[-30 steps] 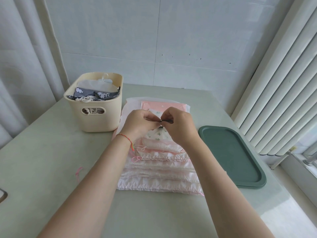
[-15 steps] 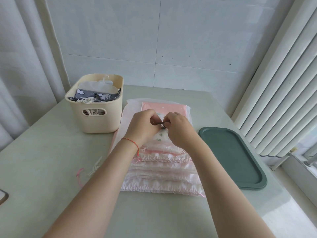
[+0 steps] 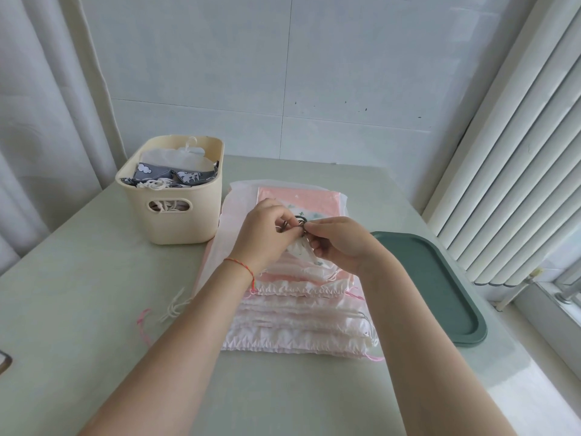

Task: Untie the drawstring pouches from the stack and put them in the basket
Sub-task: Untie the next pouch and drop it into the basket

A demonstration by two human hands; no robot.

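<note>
Both hands point(image 3: 298, 234) pinching thin dark cord point(image 3: 298, 222) above ruffled satin pouches point(image 3: 301, 313)

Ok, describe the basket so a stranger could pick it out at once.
Start at the pale green table against the white tiled wall. Left of the pink pouch stack at its middle, toward the curtain, stands the basket. It is the only tall cream tub with an oval handle slot, holding grey cloud-print pouches, unlike the flat green tray on the right.
</note>
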